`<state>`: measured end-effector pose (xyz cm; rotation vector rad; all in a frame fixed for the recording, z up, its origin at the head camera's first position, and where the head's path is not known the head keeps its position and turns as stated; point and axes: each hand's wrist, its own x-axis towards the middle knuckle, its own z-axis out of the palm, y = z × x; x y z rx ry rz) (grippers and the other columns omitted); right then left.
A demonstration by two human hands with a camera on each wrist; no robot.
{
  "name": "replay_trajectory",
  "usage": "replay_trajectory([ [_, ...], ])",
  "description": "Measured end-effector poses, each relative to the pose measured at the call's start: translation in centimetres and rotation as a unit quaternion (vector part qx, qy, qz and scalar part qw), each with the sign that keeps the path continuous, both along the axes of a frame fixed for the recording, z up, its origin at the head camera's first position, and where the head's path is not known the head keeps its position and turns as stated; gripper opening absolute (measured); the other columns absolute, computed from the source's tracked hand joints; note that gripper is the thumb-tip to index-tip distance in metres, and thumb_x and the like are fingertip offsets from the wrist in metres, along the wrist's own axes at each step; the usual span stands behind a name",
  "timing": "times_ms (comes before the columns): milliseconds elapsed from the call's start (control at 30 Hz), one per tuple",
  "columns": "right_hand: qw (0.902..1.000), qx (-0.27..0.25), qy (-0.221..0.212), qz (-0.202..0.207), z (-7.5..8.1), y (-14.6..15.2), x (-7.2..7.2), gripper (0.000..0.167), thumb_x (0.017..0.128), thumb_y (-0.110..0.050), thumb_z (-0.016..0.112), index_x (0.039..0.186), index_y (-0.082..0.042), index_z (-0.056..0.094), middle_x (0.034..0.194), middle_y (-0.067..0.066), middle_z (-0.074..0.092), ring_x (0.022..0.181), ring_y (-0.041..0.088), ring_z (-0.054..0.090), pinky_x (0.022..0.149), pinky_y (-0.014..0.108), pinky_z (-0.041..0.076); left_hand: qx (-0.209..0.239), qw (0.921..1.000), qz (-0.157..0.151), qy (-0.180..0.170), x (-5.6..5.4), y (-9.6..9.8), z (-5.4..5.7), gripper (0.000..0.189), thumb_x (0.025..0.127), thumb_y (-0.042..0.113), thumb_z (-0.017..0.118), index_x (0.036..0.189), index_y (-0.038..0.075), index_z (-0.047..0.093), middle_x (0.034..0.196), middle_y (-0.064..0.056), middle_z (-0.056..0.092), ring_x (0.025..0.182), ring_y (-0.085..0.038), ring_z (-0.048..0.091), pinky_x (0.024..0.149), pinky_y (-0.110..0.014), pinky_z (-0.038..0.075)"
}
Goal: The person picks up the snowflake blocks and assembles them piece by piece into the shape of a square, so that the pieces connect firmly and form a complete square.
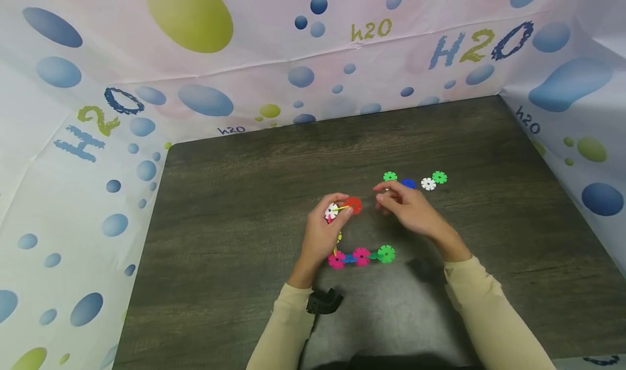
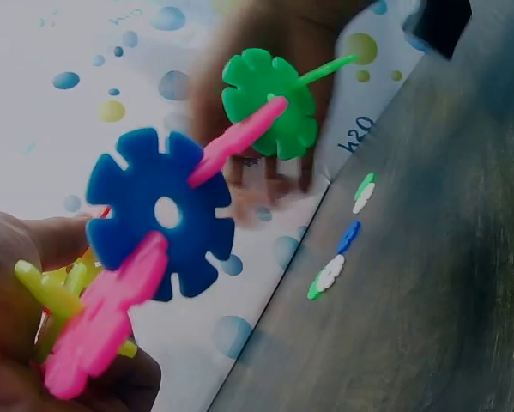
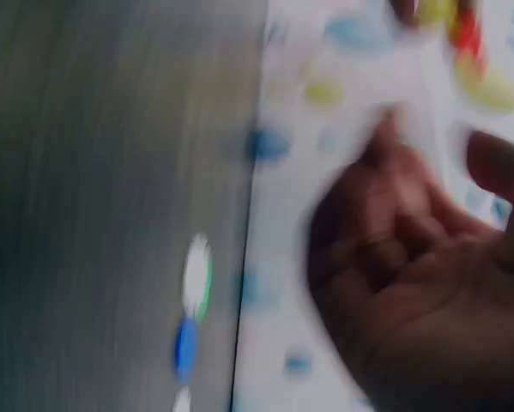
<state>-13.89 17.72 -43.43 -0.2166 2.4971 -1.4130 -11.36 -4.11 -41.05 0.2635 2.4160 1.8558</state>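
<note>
My left hand (image 1: pixel 323 231) pinches a chain of notched plastic discs, holding it above the table. Near its fingertips are a white disc (image 1: pixel 331 211) and a red disc (image 1: pixel 354 205), with a yellow one edge-on between them. Below the hand the chain runs on to a pink disc (image 1: pixel 362 256) and a green disc (image 1: pixel 386 254). In the left wrist view, a blue disc (image 2: pixel 160 215) joins two pink ones slotted into its rim. To the right of the red disc, my right hand (image 1: pixel 408 207) hovers with loosely bent fingers and nothing visible in them; its own wrist view is blurred.
Loose discs lie on the dark wooden table (image 1: pixel 235 212) beyond the right hand: a blue disc (image 1: pixel 408 183), a white disc (image 1: pixel 428 183), and green ones, partly overlapped by the hand. A patterned curtain (image 1: pixel 264 44) borders the table's back and sides.
</note>
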Motion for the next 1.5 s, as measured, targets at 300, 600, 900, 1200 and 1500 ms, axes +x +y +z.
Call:
replay_trajectory([
  [300,0.975,0.212,-0.003,-0.066,-2.6,6.1,-1.5,0.035,0.098,-0.015,0.052,0.129,0.0,0.053,0.098,0.016,0.06,0.083,0.028,0.054,0.069,0.039,0.041,-0.019,0.9996,0.019,-0.006,-0.7,-0.3,-2.7,0.029,0.091,0.011,0.066,0.119,0.003,0.062,0.108,-0.016,0.066,0.093,-0.018,0.058,0.077,-0.022,0.045],
  [600,0.9622,0.262,-0.045,-0.061,-2.8,7.7,-2.4,0.049,0.1,-0.015,0.043,0.147,-0.001,0.033,0.112,0.028,0.051,0.114,0.045,0.042,0.084,0.057,0.039,-0.007,0.9998,0.008,0.016,-0.9,-0.5,-3.7,0.027,0.092,0.023,0.067,0.117,0.014,0.064,0.106,-0.006,0.067,0.09,-0.013,0.059,0.076,-0.023,0.047],
  [900,0.9576,0.269,-0.068,-0.078,-3.0,8.2,-2.4,0.036,0.097,-0.017,0.054,0.125,0.004,0.045,0.116,0.031,0.042,0.107,0.046,0.042,0.085,0.059,0.038,-0.007,0.9997,0.0,0.024,-1.0,-0.3,-3.5,0.026,0.092,0.022,0.067,0.116,0.013,0.064,0.104,-0.006,0.068,0.085,-0.012,0.058,0.071,-0.021,0.046],
  [1200,0.9641,0.256,-0.038,-0.058,-3.0,7.7,-1.6,0.027,0.098,-0.023,0.056,0.112,-0.005,0.044,0.096,0.021,0.059,0.083,0.035,0.056,0.068,0.044,0.04,-0.018,0.9995,-0.001,0.026,-1.0,-0.3,-3.5,0.027,0.092,0.023,0.067,0.116,0.012,0.064,0.106,-0.007,0.068,0.088,-0.013,0.058,0.073,-0.021,0.046],
  [1500,0.9904,0.122,0.048,-0.042,-2.7,5.4,-0.9,0.026,0.097,-0.024,0.059,0.111,-0.006,0.047,0.077,0.008,0.062,0.066,0.016,0.056,0.06,0.029,0.044,-0.03,0.9992,0.005,0.026,-0.8,-0.2,-3.6,0.027,0.092,0.022,0.066,0.115,0.01,0.062,0.103,-0.007,0.067,0.085,-0.011,0.057,0.072,-0.021,0.045],
])
